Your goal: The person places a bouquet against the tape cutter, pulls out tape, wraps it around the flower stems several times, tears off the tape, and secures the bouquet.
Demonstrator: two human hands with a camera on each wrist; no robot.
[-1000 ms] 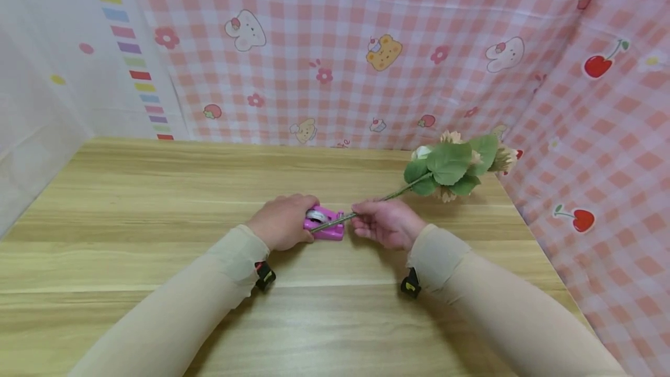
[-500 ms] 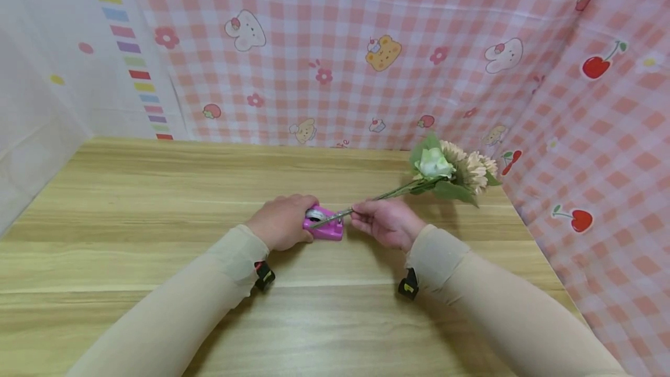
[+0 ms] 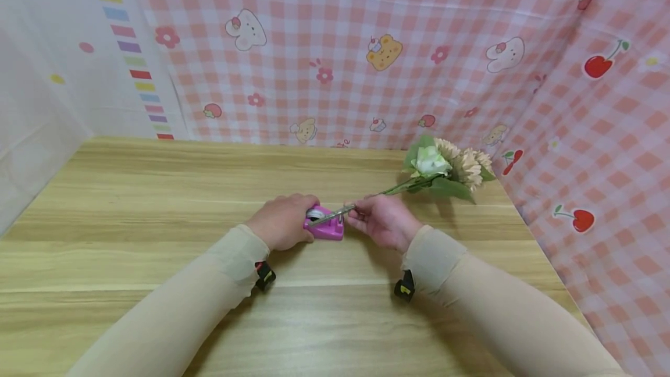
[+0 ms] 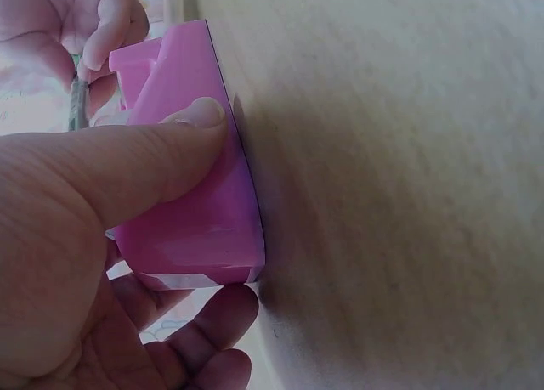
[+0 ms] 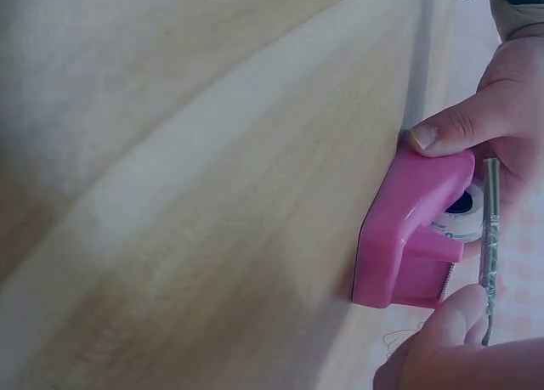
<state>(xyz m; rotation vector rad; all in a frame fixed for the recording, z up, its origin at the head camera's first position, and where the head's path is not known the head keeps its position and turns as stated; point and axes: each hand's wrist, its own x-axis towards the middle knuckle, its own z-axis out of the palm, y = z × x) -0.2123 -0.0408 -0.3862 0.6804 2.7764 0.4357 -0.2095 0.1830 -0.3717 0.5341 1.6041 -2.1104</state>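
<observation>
My left hand point(image 3: 281, 221) grips a pink tape dispenser point(image 3: 331, 231) from its left end, thumb along one side in the left wrist view. Its white tape roll point(image 5: 463, 227) and serrated cutting edge point(image 5: 447, 281) show in the right wrist view. Thumb and fingers of my right hand point(image 3: 386, 221) pinch the green stems point(image 3: 335, 213) of a bunch of flowers. Shiny clear film covers the stems' lower part, which crosses over the dispenser in the head view. The cream and pale-green blooms point(image 3: 454, 166) with green leaves lie toward the back right.
Both hands work over a wood-grain table point(image 3: 173, 191). A pink checked cloth point(image 3: 335, 74) with cartoon prints stands behind it and along the right side. White sheeting point(image 3: 47, 86) borders the left. Black wrist cameras point(image 3: 264, 276) hang under both wrists.
The bunch has turned about its stems, bringing the pale-green bloom up where leaves faced before. It has since shifted slightly left with the right hand. The left hand and dispenser stay put.
</observation>
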